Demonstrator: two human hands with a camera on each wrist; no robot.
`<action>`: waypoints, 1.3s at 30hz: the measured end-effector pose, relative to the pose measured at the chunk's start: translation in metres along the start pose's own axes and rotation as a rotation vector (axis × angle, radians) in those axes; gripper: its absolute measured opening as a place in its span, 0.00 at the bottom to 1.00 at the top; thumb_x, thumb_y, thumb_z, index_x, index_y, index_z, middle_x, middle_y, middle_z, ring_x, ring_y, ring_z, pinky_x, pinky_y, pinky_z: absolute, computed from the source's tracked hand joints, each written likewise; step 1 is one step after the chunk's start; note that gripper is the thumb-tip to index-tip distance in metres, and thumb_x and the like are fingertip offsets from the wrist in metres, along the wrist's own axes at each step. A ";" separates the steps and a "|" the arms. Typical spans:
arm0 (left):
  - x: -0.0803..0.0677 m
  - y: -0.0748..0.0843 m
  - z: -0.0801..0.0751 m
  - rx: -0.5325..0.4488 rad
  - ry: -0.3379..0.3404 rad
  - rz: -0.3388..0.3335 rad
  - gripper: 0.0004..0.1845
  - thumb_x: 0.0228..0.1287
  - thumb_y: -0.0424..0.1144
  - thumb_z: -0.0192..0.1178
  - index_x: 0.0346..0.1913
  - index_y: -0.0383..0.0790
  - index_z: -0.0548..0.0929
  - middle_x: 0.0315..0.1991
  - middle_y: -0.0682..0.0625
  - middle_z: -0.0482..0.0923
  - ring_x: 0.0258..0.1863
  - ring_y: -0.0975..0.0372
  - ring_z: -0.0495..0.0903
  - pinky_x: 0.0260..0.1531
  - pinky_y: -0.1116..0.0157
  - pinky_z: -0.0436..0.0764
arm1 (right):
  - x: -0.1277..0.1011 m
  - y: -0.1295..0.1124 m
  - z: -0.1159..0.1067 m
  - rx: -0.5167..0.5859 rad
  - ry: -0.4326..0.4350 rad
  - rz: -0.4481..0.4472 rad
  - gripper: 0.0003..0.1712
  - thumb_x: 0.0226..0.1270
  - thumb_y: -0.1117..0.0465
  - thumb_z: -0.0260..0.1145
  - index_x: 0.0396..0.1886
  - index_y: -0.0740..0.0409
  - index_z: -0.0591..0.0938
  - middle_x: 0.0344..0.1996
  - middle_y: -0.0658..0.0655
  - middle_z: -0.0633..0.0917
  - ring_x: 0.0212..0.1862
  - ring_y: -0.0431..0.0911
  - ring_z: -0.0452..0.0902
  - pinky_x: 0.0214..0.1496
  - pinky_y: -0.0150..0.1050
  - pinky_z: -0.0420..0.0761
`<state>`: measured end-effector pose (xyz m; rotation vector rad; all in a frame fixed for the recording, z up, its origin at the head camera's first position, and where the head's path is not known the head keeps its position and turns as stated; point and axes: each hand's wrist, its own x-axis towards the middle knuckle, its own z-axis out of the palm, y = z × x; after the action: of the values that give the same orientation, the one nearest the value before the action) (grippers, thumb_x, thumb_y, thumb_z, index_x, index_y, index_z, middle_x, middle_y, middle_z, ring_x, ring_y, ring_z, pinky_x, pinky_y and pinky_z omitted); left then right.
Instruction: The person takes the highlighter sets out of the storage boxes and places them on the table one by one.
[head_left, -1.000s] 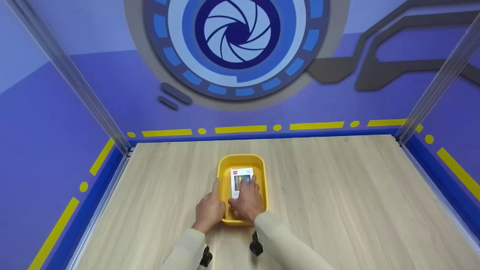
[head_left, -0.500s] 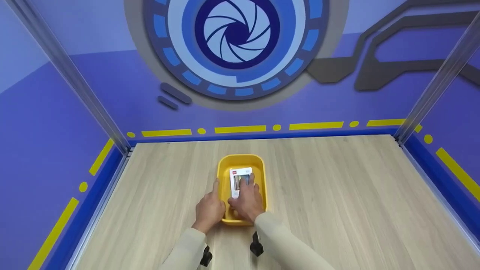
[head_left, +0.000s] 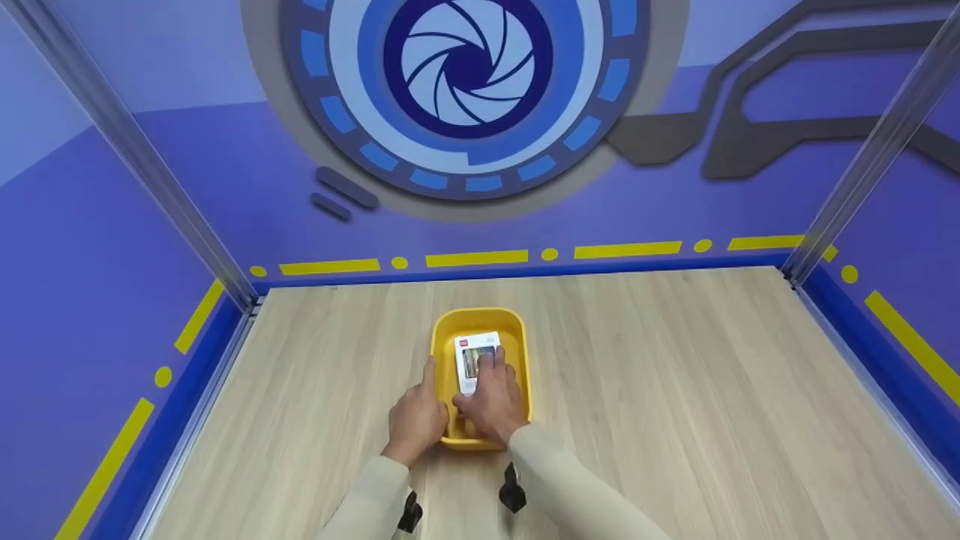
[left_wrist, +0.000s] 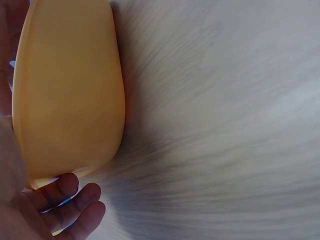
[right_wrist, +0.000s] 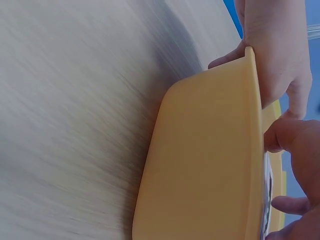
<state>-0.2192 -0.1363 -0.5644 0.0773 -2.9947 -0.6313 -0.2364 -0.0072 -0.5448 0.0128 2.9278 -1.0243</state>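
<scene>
One white card pack [head_left: 475, 358] lying flat in yellow tray [head_left: 517, 330], long axis running away from the body, red mark at far end. Right hand [head_left: 491, 401] on top, fingers [head_left: 491, 367] straight, pressing pack down. Left hand [head_left: 416, 420] curled round tray's near-left rim. Tray mid-table [head_left: 675, 390], bare wood all round, walls well apart.

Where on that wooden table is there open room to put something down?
Bare wood lies left and right of the yellow tray, out to the blue walls, and behind it toward the back wall. It is crowded at the tray: both hands and the white packet fill it.
</scene>
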 end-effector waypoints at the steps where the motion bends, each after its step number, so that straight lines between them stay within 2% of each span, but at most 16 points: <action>1: 0.000 0.000 0.000 0.000 -0.009 -0.007 0.41 0.55 0.33 0.57 0.74 0.43 0.56 0.23 0.49 0.73 0.20 0.59 0.68 0.22 0.62 0.68 | 0.000 -0.001 -0.001 -0.001 0.000 -0.001 0.46 0.50 0.53 0.76 0.68 0.59 0.66 0.74 0.64 0.56 0.61 0.55 0.68 0.65 0.48 0.72; 6: 0.001 0.002 -0.002 -0.011 -0.049 -0.050 0.41 0.57 0.33 0.56 0.75 0.44 0.54 0.25 0.49 0.72 0.21 0.59 0.69 0.23 0.63 0.67 | 0.000 -0.004 -0.003 0.016 -0.016 0.016 0.45 0.53 0.52 0.74 0.68 0.59 0.66 0.75 0.62 0.54 0.64 0.54 0.66 0.68 0.48 0.68; 11: 0.001 0.003 -0.002 -0.011 -0.062 -0.060 0.41 0.58 0.33 0.56 0.75 0.44 0.53 0.25 0.50 0.71 0.22 0.60 0.69 0.24 0.64 0.67 | -0.001 -0.005 -0.007 0.013 -0.019 0.011 0.43 0.55 0.51 0.73 0.69 0.58 0.67 0.75 0.60 0.55 0.65 0.54 0.65 0.69 0.49 0.67; 23: -0.001 0.003 0.000 -0.024 -0.068 -0.062 0.42 0.59 0.33 0.56 0.75 0.44 0.52 0.24 0.51 0.71 0.22 0.60 0.69 0.24 0.64 0.68 | -0.001 -0.005 -0.013 -0.015 0.019 -0.035 0.42 0.57 0.49 0.71 0.69 0.57 0.67 0.75 0.59 0.58 0.70 0.54 0.63 0.70 0.49 0.65; 30: -0.002 0.002 0.000 -0.006 -0.032 -0.019 0.41 0.57 0.33 0.58 0.74 0.43 0.53 0.22 0.51 0.71 0.20 0.60 0.68 0.22 0.63 0.67 | -0.001 -0.004 -0.015 -0.026 0.059 -0.056 0.41 0.56 0.49 0.71 0.67 0.59 0.69 0.73 0.60 0.61 0.68 0.54 0.65 0.69 0.48 0.67; 39: 0.001 0.004 -0.003 0.023 -0.077 -0.042 0.40 0.63 0.36 0.57 0.75 0.43 0.51 0.24 0.51 0.72 0.22 0.61 0.69 0.24 0.64 0.68 | -0.001 -0.005 -0.019 -0.007 0.070 -0.060 0.42 0.56 0.50 0.71 0.68 0.60 0.68 0.72 0.60 0.63 0.68 0.54 0.65 0.69 0.48 0.67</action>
<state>-0.2197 -0.1343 -0.5601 0.1195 -3.0827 -0.6177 -0.2362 0.0007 -0.5266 -0.0411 3.0123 -1.0427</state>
